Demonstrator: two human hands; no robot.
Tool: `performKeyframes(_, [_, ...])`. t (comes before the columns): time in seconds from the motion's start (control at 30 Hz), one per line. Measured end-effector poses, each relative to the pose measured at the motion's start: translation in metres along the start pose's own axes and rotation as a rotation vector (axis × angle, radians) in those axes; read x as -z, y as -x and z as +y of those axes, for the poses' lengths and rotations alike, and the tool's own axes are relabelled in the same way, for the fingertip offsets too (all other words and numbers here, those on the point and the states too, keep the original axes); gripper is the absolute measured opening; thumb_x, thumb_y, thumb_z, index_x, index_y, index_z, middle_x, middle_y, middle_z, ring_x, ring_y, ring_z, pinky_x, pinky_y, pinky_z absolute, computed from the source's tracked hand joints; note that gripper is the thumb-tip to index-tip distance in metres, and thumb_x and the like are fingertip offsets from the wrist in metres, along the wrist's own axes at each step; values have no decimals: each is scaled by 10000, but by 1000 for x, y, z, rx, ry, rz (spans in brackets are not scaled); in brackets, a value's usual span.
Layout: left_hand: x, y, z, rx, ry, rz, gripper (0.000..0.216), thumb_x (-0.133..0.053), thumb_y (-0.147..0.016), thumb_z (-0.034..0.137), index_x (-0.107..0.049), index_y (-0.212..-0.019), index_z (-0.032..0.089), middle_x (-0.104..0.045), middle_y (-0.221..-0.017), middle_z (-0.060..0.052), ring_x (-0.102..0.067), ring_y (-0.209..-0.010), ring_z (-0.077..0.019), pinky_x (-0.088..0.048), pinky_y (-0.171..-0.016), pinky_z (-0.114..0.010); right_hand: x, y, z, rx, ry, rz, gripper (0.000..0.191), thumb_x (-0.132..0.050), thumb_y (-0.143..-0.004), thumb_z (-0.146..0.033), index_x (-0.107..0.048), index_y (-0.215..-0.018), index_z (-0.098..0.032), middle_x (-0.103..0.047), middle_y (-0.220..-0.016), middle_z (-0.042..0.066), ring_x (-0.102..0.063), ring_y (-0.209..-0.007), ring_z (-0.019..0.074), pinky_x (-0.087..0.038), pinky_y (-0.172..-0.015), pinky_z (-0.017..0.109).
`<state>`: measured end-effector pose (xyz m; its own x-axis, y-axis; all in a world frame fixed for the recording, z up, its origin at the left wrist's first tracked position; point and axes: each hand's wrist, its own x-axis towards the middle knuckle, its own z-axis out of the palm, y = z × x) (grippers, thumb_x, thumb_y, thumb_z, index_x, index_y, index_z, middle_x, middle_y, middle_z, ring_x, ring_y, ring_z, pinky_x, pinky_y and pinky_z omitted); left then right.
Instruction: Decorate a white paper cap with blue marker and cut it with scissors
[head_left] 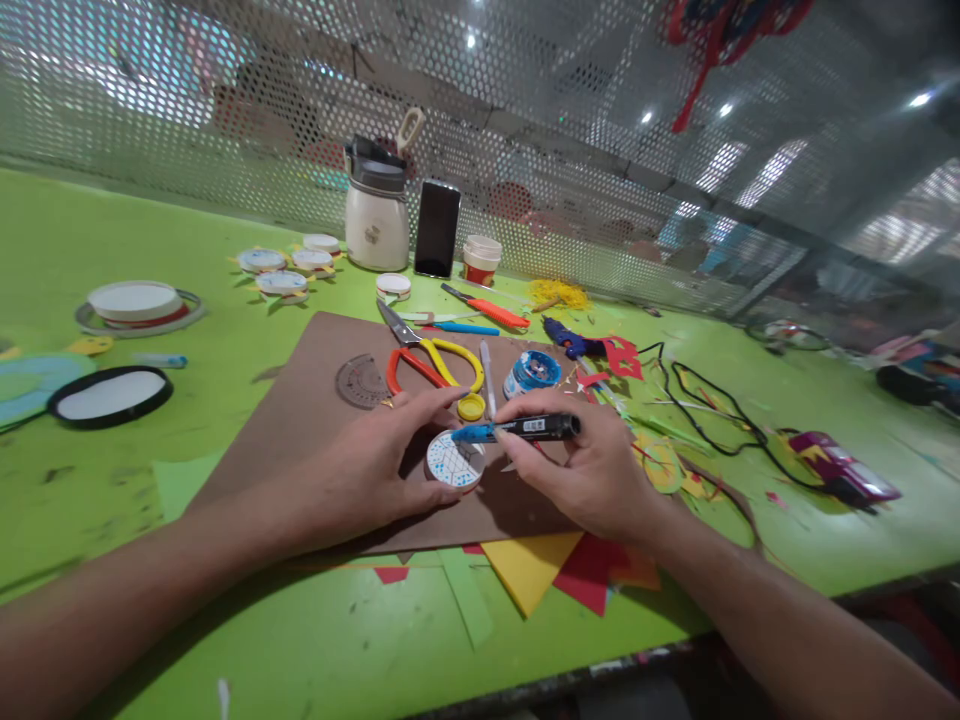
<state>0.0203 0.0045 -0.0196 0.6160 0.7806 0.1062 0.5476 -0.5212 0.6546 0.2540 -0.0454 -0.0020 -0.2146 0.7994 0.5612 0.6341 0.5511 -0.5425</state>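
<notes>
My left hand point(382, 460) closes its thumb and fingers around the edge of a small round white disc point(450, 465), which bears black lines and blue dots on its top. In my right hand point(592, 465) is a black marker point(544, 428) with a blue-stained front end, its tip at the disc's upper edge. Both hands are over a brown board point(285, 410). Just beyond them lie scissors point(427, 360) with one red and one yellow handle, a small yellow cap point(471, 406), a protractor point(360, 382) and an open blue jar point(534, 373).
Behind the board are a red-handled cutter point(495, 310), a white jug point(377, 220), a phone point(437, 228) and a paper cup point(481, 260). A glue gun point(570, 338) trails a black cord rightward. Several decorated discs point(282, 285) sit at back left; coloured paper point(532, 570) lies in front.
</notes>
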Motion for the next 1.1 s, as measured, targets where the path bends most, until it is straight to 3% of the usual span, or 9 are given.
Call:
performKeyframes(0.4, [4, 0, 9, -37, 10, 15, 656, -719, -786, 443, -551, -1392, 257, -723, -1254, -61, -698, -1053, -291, -558, -872, -375, 4, -1, 3, -49, -6, 49, 94, -721, -897, -319, -740, -987, -298, -782, -886, -6, -724, -775, 203, -594, -772, 344])
performKeyframes(0.87, [3, 0, 4, -35, 16, 6, 721, -722, -788, 437, -499, -1451, 260, -721, -1271, -66, -698, -1065, -294, -558, -888, -382, 4, -1, 1, -54, -42, 67, 81, -703, -879, -226, -726, -948, -261, -749, -843, -18, -689, -728, 163, -544, -709, 301])
performKeyframes(1.1, [3, 0, 6, -15, 35, 0, 798, -720, -784, 462, -451, -1504, 248, -693, -1331, -96, -669, -1149, -326, -538, -965, -434, 5, -1, 0, -29, 45, 54, 88, -725, -870, -281, -731, -959, -279, -778, -874, -4, -724, -774, 203, -562, -771, 350])
